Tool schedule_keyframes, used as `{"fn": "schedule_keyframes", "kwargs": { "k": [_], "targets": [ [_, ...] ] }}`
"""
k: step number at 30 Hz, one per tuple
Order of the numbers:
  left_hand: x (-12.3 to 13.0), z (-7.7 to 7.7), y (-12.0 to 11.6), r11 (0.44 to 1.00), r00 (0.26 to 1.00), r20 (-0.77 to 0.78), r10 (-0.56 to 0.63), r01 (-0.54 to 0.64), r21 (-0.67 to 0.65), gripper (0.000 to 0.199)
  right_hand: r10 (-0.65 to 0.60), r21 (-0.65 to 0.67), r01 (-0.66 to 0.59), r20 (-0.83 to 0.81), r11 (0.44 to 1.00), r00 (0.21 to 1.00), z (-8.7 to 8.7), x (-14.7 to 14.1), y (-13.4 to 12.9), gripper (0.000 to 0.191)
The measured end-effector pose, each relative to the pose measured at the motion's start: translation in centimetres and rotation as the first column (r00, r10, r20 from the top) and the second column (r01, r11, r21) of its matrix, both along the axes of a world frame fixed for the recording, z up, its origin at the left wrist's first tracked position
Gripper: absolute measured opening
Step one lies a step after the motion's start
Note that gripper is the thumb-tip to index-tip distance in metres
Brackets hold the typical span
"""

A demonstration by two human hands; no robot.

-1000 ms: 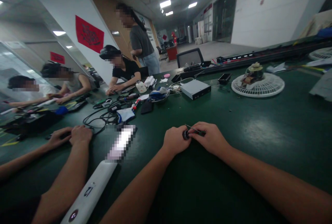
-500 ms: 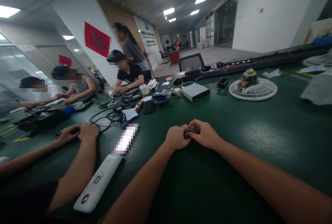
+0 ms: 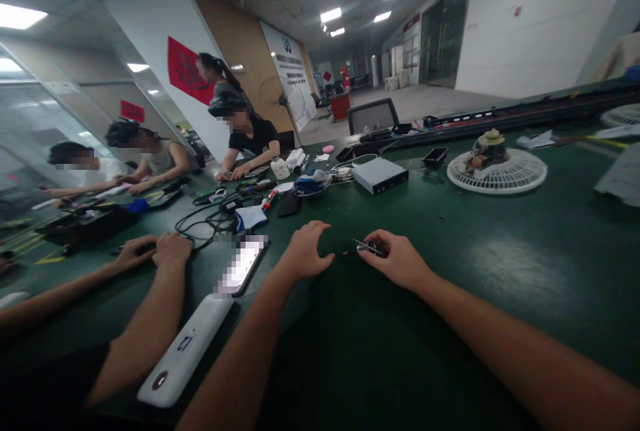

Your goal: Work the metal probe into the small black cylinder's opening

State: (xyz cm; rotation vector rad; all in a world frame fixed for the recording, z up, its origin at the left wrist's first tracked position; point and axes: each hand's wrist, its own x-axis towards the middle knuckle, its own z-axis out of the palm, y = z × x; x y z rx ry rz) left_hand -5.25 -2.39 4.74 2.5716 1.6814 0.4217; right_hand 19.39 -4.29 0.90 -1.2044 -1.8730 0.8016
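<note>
Over the dark green table point(image 3: 450, 238), my left hand point(image 3: 306, 252) is apart from my right, its thumb and fingers spread with nothing between them. My right hand point(image 3: 395, 256) has its fingers closed around a small dark object with a thin metal tool point(image 3: 364, 244) pointing out to the left. What the small object is cannot be made out. A tiny piece point(image 3: 345, 253) lies on the table between the two hands.
At left, a co-worker's hands point(image 3: 171, 249) are near a phone point(image 3: 246, 264) and a white device point(image 3: 185, 351). Farther back are black cables point(image 3: 200, 221), a silver box point(image 3: 381, 174), a black tray point(image 3: 436, 157) and a white fan grille point(image 3: 497, 171). People sit at far left.
My left hand has let go of the small object and moved left, its fingers opening. The object and thin tool stay in my right hand. The view has shifted slightly.
</note>
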Motion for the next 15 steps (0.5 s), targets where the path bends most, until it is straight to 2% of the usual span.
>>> {"fn": "schedule_keyframes", "kwargs": {
  "k": [2,3,4,5,6,7,9,11,15],
  "targets": [
    [-4.0,0.9,-0.2,0.983,0.984,-0.024,0.178,-0.178,0.036,0.063,0.003,-0.020,-0.003,-0.001,1.000,1.000,0.1,0.1,0.0,0.030],
    [-6.3,1.2,-0.4,0.960,0.961,-0.033,0.275,-0.273,0.056,0.068,0.004,-0.029,-0.004,-0.002,1.000,1.000,0.2,0.1,0.0,0.031],
    [-8.6,1.3,-0.8,0.910,0.911,-0.045,0.410,-0.405,0.083,0.074,0.007,-0.036,-0.007,-0.002,0.999,1.000,0.3,0.1,0.0,0.031],
    [-10.9,1.2,-1.2,0.811,0.802,-0.116,0.585,-0.580,0.077,0.083,0.009,-0.042,-0.009,-0.003,0.999,1.000,0.3,0.1,0.0,0.031],
    [-13.0,1.0,-1.7,0.710,0.692,-0.188,0.697,-0.703,0.041,0.096,0.010,-0.048,-0.010,-0.005,0.999,1.000,0.3,0.1,0.0,0.031],
    [-14.8,0.8,-2.1,0.638,0.621,-0.244,0.745,-0.770,-0.009,0.108,0.012,-0.054,-0.013,-0.006,0.998,1.000,0.4,0.0,0.0,0.031],
    [-17.6,0.2,-2.9,0.516,0.526,-0.312,0.791,-0.848,-0.119,0.121,0.016,-0.065,-0.017,-0.009,0.998,1.000,0.4,0.0,0.0,0.032],
    [-18.9,-0.3,-3.1,0.459,0.504,-0.290,0.814,-0.863,-0.212,0.117,0.016,-0.074,-0.017,-0.009,0.997,1.000,0.4,0.0,0.0,0.032],
    [-19.1,-0.8,-2.1,0.481,0.536,-0.224,0.814,-0.838,-0.258,0.094,0.015,-0.080,-0.015,-0.003,0.997,1.000,0.5,0.0,-0.1,0.031]
  ]
}}
